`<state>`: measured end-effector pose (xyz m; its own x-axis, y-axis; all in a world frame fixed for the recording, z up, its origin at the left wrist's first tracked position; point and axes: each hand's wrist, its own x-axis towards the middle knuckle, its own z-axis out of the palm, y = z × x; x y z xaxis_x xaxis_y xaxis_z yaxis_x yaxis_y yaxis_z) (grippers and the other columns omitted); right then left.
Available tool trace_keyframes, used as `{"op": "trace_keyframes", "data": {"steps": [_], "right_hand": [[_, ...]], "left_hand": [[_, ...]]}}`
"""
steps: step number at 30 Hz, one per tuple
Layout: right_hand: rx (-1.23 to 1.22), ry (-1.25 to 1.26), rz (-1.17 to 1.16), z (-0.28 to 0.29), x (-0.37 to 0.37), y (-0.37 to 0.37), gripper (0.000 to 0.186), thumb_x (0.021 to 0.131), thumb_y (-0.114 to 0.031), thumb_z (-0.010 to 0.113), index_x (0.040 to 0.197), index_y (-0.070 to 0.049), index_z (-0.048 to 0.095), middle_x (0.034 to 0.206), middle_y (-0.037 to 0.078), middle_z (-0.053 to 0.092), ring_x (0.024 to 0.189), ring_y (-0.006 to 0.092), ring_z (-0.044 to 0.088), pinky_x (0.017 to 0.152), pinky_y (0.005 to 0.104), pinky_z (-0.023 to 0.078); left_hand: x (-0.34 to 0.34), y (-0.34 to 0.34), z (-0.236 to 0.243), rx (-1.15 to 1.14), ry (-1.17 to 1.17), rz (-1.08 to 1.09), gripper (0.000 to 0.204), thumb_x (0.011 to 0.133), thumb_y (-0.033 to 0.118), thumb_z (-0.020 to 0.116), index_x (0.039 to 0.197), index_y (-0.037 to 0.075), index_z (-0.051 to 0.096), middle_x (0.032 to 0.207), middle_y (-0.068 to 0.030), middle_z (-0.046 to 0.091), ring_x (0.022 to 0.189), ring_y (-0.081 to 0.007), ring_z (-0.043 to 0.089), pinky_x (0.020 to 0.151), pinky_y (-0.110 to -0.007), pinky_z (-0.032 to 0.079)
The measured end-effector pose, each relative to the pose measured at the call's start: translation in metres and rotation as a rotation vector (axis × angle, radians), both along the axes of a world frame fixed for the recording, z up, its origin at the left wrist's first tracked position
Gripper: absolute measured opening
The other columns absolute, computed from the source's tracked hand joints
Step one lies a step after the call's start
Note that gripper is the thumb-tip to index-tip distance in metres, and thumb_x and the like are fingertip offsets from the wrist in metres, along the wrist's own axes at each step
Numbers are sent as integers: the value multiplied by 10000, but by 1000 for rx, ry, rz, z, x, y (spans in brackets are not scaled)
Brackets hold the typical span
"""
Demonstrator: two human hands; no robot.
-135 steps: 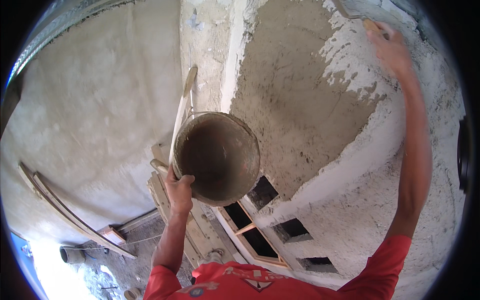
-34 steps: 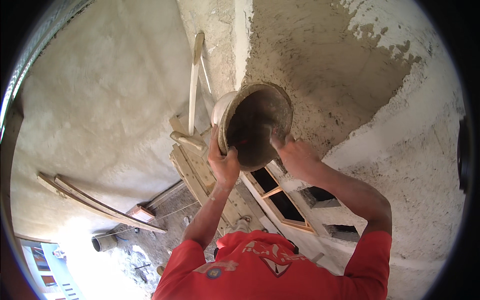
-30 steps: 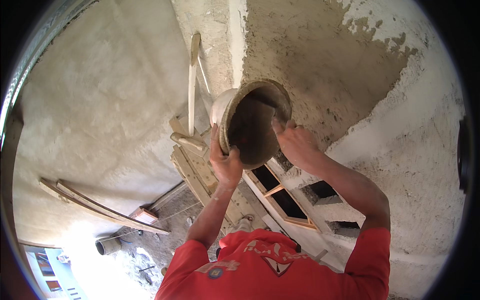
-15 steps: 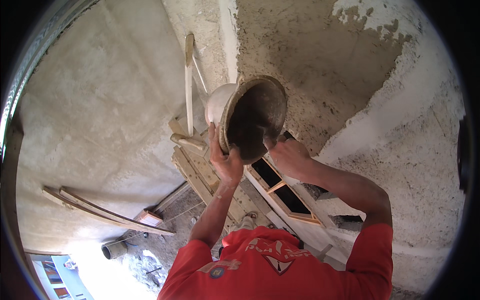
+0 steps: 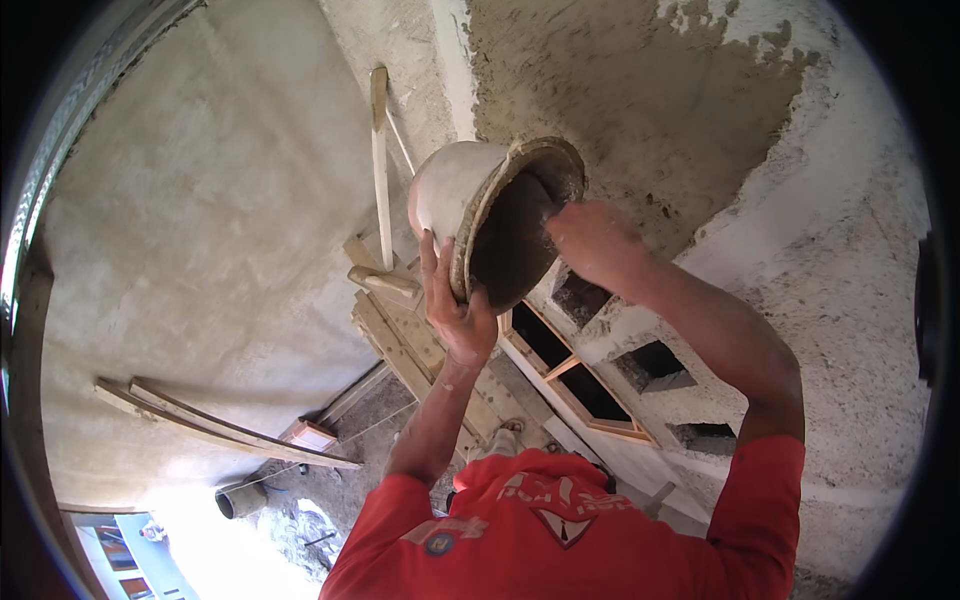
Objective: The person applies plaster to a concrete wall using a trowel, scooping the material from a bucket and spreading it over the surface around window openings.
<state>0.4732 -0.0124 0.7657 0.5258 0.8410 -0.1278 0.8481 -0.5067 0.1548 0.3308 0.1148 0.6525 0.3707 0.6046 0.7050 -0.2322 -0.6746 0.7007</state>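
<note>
A round, mortar-crusted bucket [image 5: 445,190] is held up and tilted, its dark mouth turned toward me and to the right. My left hand [image 5: 458,315] is closed on its lower rim, with fingers spread along the outer side and the thumb at the lip. At the bucket's mouth, my right hand [image 5: 600,243] is closed in a fist, slightly blurred. From it a flat grey blade, seemingly a trowel [image 5: 532,203], reaches inside; the fist hides its handle. Shadow obscures most of the contents.
Ahead is a wall with a darker, wet-looking plaster patch [image 5: 640,110]. Wall openings [image 5: 655,365] and a wooden frame [image 5: 560,368] lie right of the planks [image 5: 405,340] below. An upright wooden stick [image 5: 381,170] stands left of the bucket; long boards [image 5: 230,430] lean lower left.
The bucket has shifted slightly right and tips more to the side. My right hand has moved up and right along its mouth; my left hand keeps its hold.
</note>
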Motion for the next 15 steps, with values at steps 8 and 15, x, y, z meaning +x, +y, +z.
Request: {"op": "trace_keyframes", "data": {"steps": [8, 15], "right_hand": [[104, 301, -24, -35, 27, -24, 395, 978, -246, 599, 1310, -32, 625, 1056, 229, 721, 1011, 392, 701, 865, 496, 569], [419, 1008, -118, -95, 17, -37, 511, 975, -268, 629, 1412, -16, 550, 811, 107, 672, 664, 178, 639, 605, 348, 521]], "left_hand": [[-16, 6, 8, 60, 82, -58, 649, 757, -126, 522, 1395, -17, 564, 1557, -250, 431, 1416, -370, 467, 1112, -389, 410], [-16, 9, 11, -37, 129, -96, 672, 730, -114, 542, 1392, -1, 569, 1518, -287, 451, 1388, -402, 490, 1103, -410, 434]]}}
